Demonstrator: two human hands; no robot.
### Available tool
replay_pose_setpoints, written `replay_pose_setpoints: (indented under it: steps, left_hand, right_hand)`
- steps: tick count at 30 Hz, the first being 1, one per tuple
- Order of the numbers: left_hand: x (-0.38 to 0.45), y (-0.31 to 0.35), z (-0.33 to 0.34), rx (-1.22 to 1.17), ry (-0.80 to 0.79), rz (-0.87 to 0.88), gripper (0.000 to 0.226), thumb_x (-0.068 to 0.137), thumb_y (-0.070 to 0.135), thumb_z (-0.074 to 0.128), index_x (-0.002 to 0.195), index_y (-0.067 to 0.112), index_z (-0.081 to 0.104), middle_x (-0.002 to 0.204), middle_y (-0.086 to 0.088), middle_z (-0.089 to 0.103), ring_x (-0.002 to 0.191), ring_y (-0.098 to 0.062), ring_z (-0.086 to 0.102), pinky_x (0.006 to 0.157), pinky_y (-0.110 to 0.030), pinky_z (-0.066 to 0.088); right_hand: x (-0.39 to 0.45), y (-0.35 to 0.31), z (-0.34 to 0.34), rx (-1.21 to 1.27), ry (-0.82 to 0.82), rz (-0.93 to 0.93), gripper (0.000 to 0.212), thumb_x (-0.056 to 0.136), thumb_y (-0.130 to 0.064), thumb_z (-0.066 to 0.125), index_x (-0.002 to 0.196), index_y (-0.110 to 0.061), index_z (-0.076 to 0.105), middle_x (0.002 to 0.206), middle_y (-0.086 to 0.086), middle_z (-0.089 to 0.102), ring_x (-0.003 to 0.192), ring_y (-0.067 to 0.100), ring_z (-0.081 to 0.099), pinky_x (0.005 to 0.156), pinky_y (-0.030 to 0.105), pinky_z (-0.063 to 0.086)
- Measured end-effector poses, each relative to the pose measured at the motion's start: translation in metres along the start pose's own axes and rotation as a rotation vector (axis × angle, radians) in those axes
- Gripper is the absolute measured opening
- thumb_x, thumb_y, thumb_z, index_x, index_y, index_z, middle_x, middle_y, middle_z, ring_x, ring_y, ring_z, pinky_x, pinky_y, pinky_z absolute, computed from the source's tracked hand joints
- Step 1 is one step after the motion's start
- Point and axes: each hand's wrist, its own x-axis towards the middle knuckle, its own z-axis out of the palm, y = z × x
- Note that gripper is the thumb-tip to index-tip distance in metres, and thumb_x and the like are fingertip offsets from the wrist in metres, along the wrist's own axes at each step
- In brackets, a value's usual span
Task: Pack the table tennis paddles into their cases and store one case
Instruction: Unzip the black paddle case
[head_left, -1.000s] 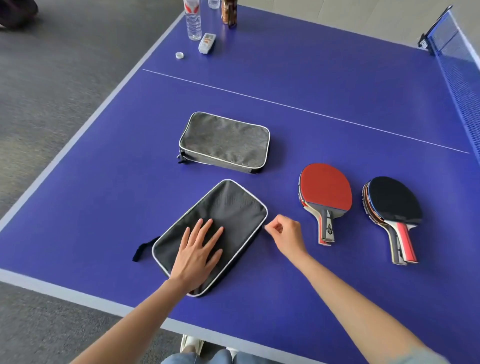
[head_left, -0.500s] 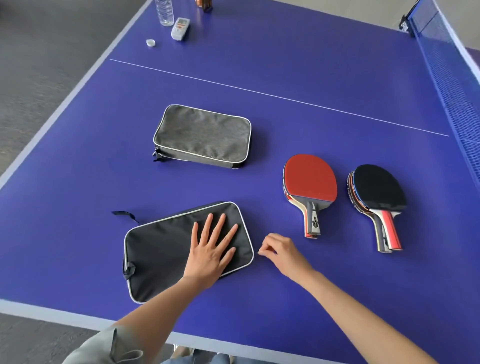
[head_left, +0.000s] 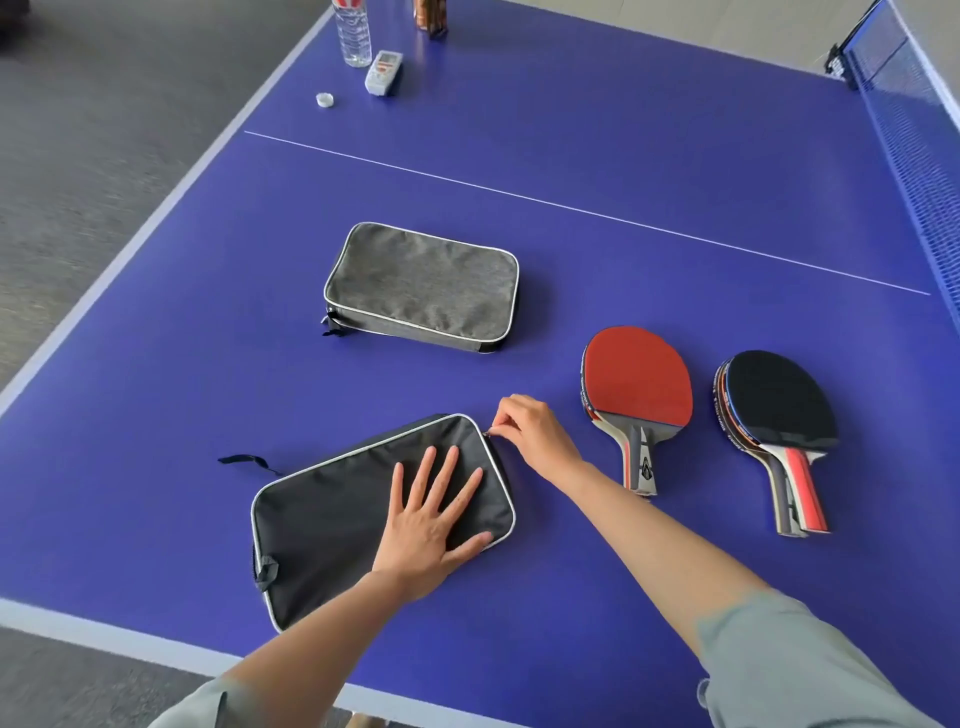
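The left hand is lying flat with its fingers spread, palm pressing down on the right half of the black case, fingertips pointing toward about 1 o'clock. The right hand is curling its fingers, thumb and forefinger pinching the small zipper pull at the case's far right corner. Both forearms are reaching in from the near edge, the left angling up toward 1 o'clock, the right stretching toward 10 o'clock with a pale sleeve bunching at the elbow.

The black case is lying flat near the front edge of the blue table, its long axis running from about 8 o'clock to 2 o'clock, a loose strap trailing off its far left side. Beyond it, at 12 o'clock, the grey case is sitting closed. To the right, at 3 o'clock, the red paddle and the black paddle are resting just beside each other, each on top of another paddle, handles pointing toward the person.
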Motion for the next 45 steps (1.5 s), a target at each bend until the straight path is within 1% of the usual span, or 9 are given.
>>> replay_pose_setpoints:
  steps: [4,11,14,17,21,26,30,33,45]
  left_hand:
    - [0.002,0.002,-0.004,0.006,-0.029,0.024,0.100,0.066,0.086,0.034,0.144,0.046,-0.015,0.155,0.008,-0.026,0.142,-0.020,-0.028,0.113,-0.053,-0.017]
    - [-0.008,0.006,-0.024,0.013,-0.051,0.071,0.075,0.088,0.064,0.036,0.149,0.039,0.000,0.159,0.005,-0.006,0.147,-0.024,-0.011,0.118,-0.044,-0.008]
    - [-0.017,0.004,-0.040,0.093,0.083,0.164,0.067,0.084,0.051,0.060,0.142,0.022,0.041,0.149,0.001,0.040,0.139,-0.025,0.035,0.113,-0.035,0.032]
    - [-0.019,-0.003,-0.060,0.155,0.321,0.294,0.059,0.054,0.041,0.088,0.105,0.014,0.073,0.109,0.004,0.072,0.099,-0.018,0.069,0.073,-0.023,0.057]
    - [-0.016,-0.006,-0.081,0.116,0.456,0.308,0.042,0.056,0.034,0.089,0.090,0.013,0.075,0.086,0.006,0.075,0.079,-0.013,0.072,0.050,-0.021,0.054]
    - [-0.015,-0.005,-0.107,0.095,0.448,0.212,0.026,0.067,0.024,0.084,0.089,0.017,0.073,0.074,0.005,0.072,0.059,-0.016,0.069,0.034,-0.021,0.040]
    - [0.007,-0.016,-0.134,0.072,0.392,0.066,0.024,0.095,0.035,0.050,0.095,0.015,0.064,0.084,-0.001,0.070,0.068,-0.032,0.066,0.048,-0.031,0.038]
    - [0.021,-0.021,-0.142,0.127,0.370,0.051,0.035,0.099,0.042,0.035,0.098,0.016,0.059,0.091,-0.001,0.070,0.075,-0.034,0.064,0.053,-0.031,0.032]
    - [0.065,-0.053,-0.177,0.031,0.444,-0.077,0.032,0.096,0.037,0.045,0.087,0.008,0.057,0.083,-0.018,0.068,0.079,-0.043,0.061,0.060,-0.036,0.033]
  right_hand:
    - [0.004,-0.001,0.006,-0.031,0.028,0.073,0.013,0.087,-0.013,0.063,0.081,-0.002,0.058,0.088,0.012,0.062,0.085,0.027,0.056,0.072,0.041,0.046]
    - [-0.027,-0.030,0.017,0.079,0.079,-0.088,0.024,0.091,-0.013,0.055,0.114,-0.011,0.060,0.119,0.004,0.059,0.115,0.018,0.050,0.100,0.028,0.040]
    - [-0.056,-0.037,0.022,0.097,-0.126,-0.099,0.038,0.093,-0.040,0.050,0.128,-0.024,0.052,0.133,-0.003,0.053,0.126,0.007,0.043,0.105,0.023,0.036]
    - [-0.075,-0.034,0.018,-0.005,-0.215,-0.180,0.066,0.084,-0.051,0.059,0.140,-0.022,0.039,0.149,-0.005,0.037,0.141,0.005,0.024,0.117,0.026,0.023]
    - [-0.077,-0.039,0.018,-0.169,-0.131,-0.287,0.064,0.087,-0.027,0.064,0.143,-0.017,0.035,0.151,-0.002,0.036,0.143,0.012,0.025,0.119,0.029,0.019]
    - [-0.075,-0.054,0.022,0.185,0.189,-0.021,0.060,0.084,-0.012,0.068,0.138,-0.011,0.043,0.141,0.006,0.047,0.133,0.017,0.042,0.110,0.029,0.036]
    - [-0.079,-0.059,0.050,0.316,0.095,0.306,0.077,0.088,-0.025,0.063,0.148,-0.011,0.018,0.151,0.004,0.036,0.137,0.020,0.036,0.109,0.031,0.034]
    - [-0.081,-0.058,0.070,0.236,0.099,0.317,0.065,0.093,-0.016,0.056,0.148,-0.012,0.021,0.151,0.007,0.033,0.138,0.022,0.034,0.109,0.030,0.033]
    - [-0.088,-0.019,0.045,0.228,0.282,0.303,0.047,0.087,0.011,0.049,0.130,-0.007,0.052,0.120,0.011,0.060,0.113,0.023,0.056,0.096,0.018,0.038]
